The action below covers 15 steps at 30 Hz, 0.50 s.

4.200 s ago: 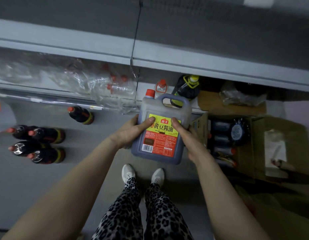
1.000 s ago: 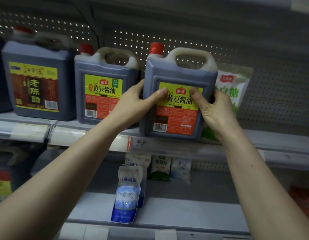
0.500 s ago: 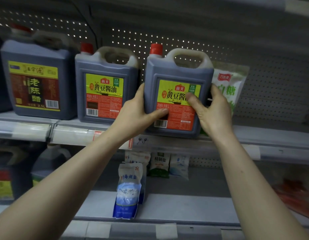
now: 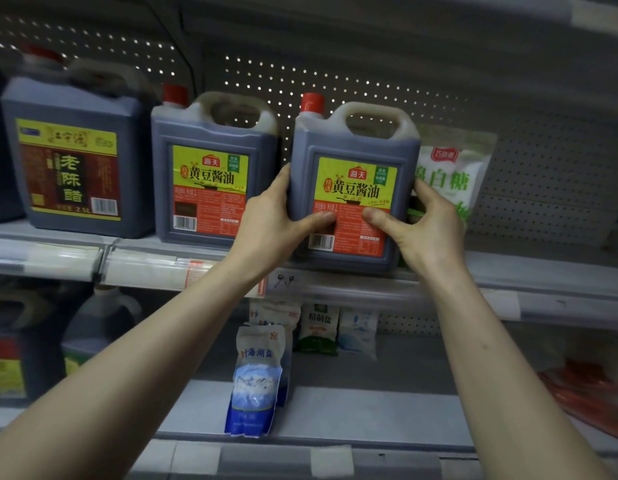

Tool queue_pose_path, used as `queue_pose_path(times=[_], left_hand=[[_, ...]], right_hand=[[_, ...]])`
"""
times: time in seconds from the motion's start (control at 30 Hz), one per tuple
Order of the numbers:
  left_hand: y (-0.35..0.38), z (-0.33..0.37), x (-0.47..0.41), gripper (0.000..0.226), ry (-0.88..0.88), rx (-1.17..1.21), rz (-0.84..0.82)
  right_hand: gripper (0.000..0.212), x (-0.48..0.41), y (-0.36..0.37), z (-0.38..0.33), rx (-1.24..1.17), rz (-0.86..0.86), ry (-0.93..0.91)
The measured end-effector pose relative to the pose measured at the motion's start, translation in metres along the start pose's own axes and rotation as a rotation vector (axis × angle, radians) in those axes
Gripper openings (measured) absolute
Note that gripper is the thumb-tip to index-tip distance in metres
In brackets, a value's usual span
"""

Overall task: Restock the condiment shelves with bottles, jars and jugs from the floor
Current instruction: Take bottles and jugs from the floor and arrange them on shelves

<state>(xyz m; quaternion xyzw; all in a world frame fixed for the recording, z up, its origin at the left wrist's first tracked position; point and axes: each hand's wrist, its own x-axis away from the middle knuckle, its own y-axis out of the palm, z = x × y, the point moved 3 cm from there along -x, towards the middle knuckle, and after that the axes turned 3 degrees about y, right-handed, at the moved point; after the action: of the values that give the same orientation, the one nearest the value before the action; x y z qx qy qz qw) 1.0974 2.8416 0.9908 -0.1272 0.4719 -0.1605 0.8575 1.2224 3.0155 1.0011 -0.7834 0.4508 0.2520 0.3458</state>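
Observation:
A dark soy sauce jug [image 4: 352,161] with a red cap and a yellow-and-red label stands on the upper shelf [image 4: 529,271]. My left hand [image 4: 269,223] grips its left side, thumb across the lower label. My right hand [image 4: 428,223] grips its right side, thumb on the label too. To its left stands a matching soy sauce jug [image 4: 210,181], with a narrow gap between the two. Further left is a larger vinegar jug [image 4: 75,161] with a yellow and dark red label.
A white sugar bag [image 4: 453,174] leans right behind the held jug. On the lower shelf [image 4: 369,410] a salt bag [image 4: 255,379] stands at the front, with more small bags behind it, dark jugs at left and red packets at right.
I lifted the jug from the floor up to the upper shelf. Over the last second it slid further back onto the shelf, and both thumbs moved lower on the label.

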Motion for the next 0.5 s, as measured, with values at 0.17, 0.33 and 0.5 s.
queue_pose_path(times=[0.17,0.33,0.5], left_hand=[[0.0004,0.002,-0.0042,0.087,0.004,-0.006,0.007],[-0.0008,0.0,-0.0086,0.086,0.017,-0.006,0.021],[0.001,-0.0001,-0.0088,0.083,0.025,0.013,0.039]], right_hand=[[0.057,-0.0044,0.0008,-0.0025,0.004,0.009,-0.016],[0.054,-0.0055,0.0035,-0.0027,0.017,0.024,-0.027],[0.052,-0.0094,0.0081,-0.0039,0.015,0.009,-0.005]])
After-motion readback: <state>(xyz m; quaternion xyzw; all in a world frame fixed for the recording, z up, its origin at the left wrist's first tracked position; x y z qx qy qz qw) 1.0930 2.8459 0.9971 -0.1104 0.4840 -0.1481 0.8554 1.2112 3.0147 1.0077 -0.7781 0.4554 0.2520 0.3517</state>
